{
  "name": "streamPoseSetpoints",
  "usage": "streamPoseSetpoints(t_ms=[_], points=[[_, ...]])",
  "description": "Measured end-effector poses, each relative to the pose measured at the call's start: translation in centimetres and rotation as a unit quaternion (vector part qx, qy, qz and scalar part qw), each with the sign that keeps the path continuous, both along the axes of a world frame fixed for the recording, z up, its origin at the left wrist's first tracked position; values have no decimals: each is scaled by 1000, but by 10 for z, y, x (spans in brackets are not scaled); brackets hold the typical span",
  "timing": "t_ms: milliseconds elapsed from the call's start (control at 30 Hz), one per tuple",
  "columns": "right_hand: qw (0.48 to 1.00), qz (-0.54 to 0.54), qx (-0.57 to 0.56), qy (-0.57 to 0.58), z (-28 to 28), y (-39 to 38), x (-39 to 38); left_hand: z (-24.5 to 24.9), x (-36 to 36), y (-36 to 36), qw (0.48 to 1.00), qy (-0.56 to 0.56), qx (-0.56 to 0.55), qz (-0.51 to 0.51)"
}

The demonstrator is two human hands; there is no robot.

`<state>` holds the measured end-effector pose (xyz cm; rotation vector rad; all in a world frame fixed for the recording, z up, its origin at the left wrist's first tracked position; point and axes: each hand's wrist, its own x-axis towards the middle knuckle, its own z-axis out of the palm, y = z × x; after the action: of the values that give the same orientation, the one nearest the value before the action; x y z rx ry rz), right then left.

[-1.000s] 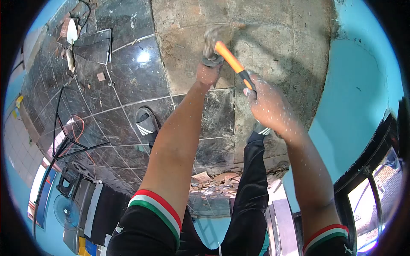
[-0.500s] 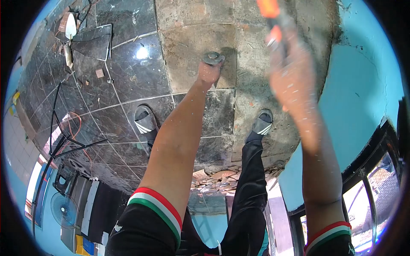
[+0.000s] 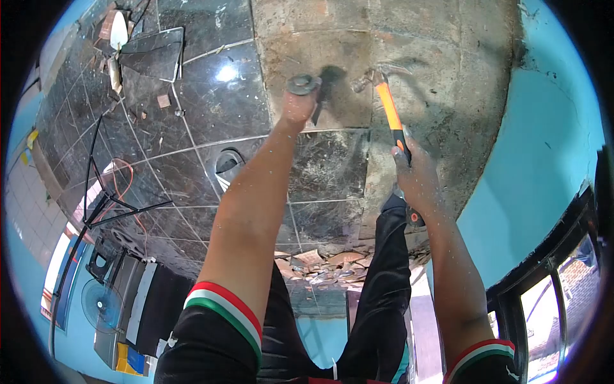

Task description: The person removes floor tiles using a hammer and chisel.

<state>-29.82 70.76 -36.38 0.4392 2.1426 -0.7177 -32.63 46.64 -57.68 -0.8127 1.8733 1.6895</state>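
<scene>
My right hand (image 3: 419,173) is closed round the black grip of a claw hammer (image 3: 389,105) with an orange handle. The metal head hangs over the bare, tile-free floor (image 3: 441,83), right of my left hand. Closed in a fist, my left hand (image 3: 299,107) holds a chisel with a round grey guard (image 3: 303,84) on top; a dark pointed end (image 3: 317,114) shows beside the fist. Just below that fist lies a dark floor tile (image 3: 329,163), bordering the bare patch. Whether the chisel touches the floor cannot be made out.
Broken tile pieces (image 3: 326,264) are heaped behind my feet. A trowel (image 3: 118,32) and more shards lie at the upper left. A black metal stand (image 3: 96,205) with an orange cord (image 3: 131,179) and a fan (image 3: 100,306) are on the left. A blue wall (image 3: 531,153) rises on the right.
My right hand has brought the hammer down from its raised, blurred position to low over the floor. My left hand keeps hold of the chisel, and the view has shifted slightly.
</scene>
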Motion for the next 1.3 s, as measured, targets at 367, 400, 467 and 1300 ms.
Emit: streamPoseSetpoints(t_ms=[367,400,467,1300], points=[[992,41,-55,103,4,-63,-1,-18,20,-52,999,5,37,5],[993,32,-56,94,10,-72,-9,-25,19,-48,999,13,45,3],[994,33,-58,91,17,-84,-23,-22,14,-38,999,33,34,-5],[884,20,-46,465,46,-114,-87,-16,10,-39,998,38,0,-52]])
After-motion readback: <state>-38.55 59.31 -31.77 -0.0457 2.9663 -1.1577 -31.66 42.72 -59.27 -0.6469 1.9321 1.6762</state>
